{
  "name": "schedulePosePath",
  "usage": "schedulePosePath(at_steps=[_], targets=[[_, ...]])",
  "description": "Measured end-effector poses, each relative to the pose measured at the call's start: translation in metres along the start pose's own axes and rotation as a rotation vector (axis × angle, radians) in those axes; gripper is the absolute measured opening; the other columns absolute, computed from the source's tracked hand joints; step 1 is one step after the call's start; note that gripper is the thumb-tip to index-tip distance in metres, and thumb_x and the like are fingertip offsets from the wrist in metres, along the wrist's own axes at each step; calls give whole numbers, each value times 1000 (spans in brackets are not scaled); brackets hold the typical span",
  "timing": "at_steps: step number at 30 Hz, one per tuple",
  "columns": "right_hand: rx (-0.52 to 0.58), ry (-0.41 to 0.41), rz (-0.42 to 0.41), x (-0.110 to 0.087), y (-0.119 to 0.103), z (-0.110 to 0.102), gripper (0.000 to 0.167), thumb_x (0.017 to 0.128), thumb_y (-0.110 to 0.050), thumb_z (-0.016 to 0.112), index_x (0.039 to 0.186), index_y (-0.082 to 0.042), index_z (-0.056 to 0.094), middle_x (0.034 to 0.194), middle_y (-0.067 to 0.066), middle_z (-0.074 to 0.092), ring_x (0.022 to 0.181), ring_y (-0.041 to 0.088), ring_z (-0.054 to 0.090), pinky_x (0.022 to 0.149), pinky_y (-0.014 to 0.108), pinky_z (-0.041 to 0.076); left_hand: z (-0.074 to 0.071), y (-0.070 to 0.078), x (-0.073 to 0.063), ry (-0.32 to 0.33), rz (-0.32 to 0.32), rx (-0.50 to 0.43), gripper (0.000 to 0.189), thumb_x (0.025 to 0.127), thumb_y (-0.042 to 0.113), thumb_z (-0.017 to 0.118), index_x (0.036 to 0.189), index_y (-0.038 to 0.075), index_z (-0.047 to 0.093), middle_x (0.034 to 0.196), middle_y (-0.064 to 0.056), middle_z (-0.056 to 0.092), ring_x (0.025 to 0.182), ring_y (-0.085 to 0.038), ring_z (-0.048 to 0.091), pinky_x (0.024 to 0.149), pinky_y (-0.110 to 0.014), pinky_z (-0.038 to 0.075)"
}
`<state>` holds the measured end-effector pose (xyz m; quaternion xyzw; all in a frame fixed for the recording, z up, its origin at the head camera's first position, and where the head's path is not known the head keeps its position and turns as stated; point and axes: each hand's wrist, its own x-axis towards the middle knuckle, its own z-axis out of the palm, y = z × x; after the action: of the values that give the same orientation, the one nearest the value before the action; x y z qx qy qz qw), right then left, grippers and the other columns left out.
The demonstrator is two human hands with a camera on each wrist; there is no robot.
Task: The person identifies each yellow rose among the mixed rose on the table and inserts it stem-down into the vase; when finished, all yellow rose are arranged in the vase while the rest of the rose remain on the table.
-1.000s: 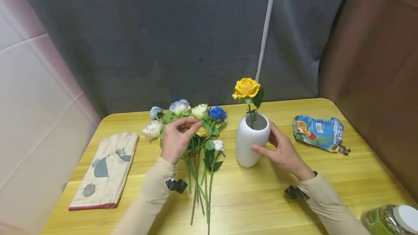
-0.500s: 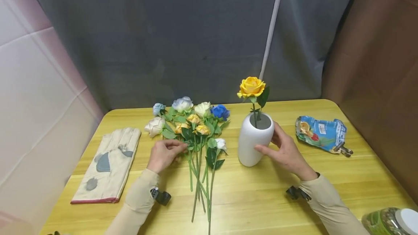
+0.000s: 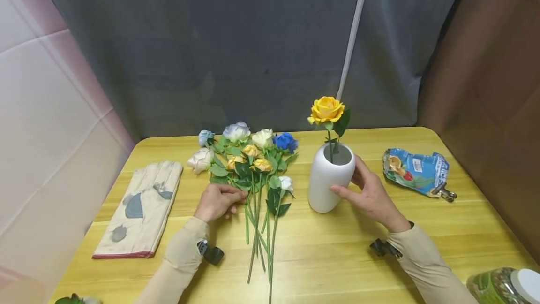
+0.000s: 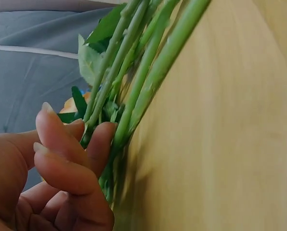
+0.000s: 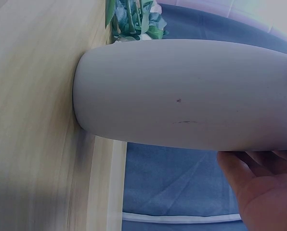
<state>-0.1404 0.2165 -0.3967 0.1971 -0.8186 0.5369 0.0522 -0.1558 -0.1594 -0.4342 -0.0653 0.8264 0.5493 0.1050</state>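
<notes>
A white vase [image 3: 326,184] stands upright on the table, a single yellow rose [image 3: 326,110] rising from its mouth. My right hand [image 3: 375,201] grips the vase's right side, thumb across the front and fingers behind; the right wrist view also shows this hand [image 5: 268,187] against the vase wall. Left of the vase lies a bunch of artificial flowers in white, blue and pale orange, their green stems [image 3: 257,229] pointing toward me. My left hand [image 3: 219,202] is at the left of these stems. Up close, its fingertips [image 4: 101,139] pinch at a stem just under the leaves.
A folded cream cloth [image 3: 141,210] with grey patches lies at the left. On the right is a blue pouch [image 3: 415,171] with a metal clip [image 3: 445,193]. A white-lidded jar [image 3: 502,285] stands at the lower right; green leaves [image 3: 71,299] show at the lower left.
My left hand has come down from above the flower heads to the left side of the stems, then edged right toward them. The right hand keeps its grip on the vase.
</notes>
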Motion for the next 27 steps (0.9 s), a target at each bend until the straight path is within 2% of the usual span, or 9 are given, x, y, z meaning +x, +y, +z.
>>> schedulePosePath(at_steps=[11, 20, 27], targets=[[-8, 0, 10, 0, -1, 0, 77, 93, -9, 76, 158, -15, 36, 148, 14, 54, 134, 34, 55, 110, 48, 46, 1, -1, 1, -20, -53, -109, 24, 90, 14, 79, 107, -3, 75, 79, -8, 76, 48, -6, 55, 42, -21, 41], [-5, 3, 8, 0, -3, 0, 77, 93, -9, 76, 158, -15, 36, 148, 14, 53, 134, 33, 55, 110, 46, 46, -8, 4, 0, -35, -24, -91, 27, 91, 14, 77, 113, -3, 72, 78, -8, 74, 51, -8, 57, 43, -22, 43], [-7, 3, 12, -1, -2, 0, 77, 93, -10, 76, 158, -17, 35, 149, 13, 52, 135, 32, 55, 110, 46, 45, -20, 11, -3, -29, 1, -111, 33, 92, 16, 77, 119, -3, 69, 79, -6, 77, 48, -8, 56, 43, -23, 43]])
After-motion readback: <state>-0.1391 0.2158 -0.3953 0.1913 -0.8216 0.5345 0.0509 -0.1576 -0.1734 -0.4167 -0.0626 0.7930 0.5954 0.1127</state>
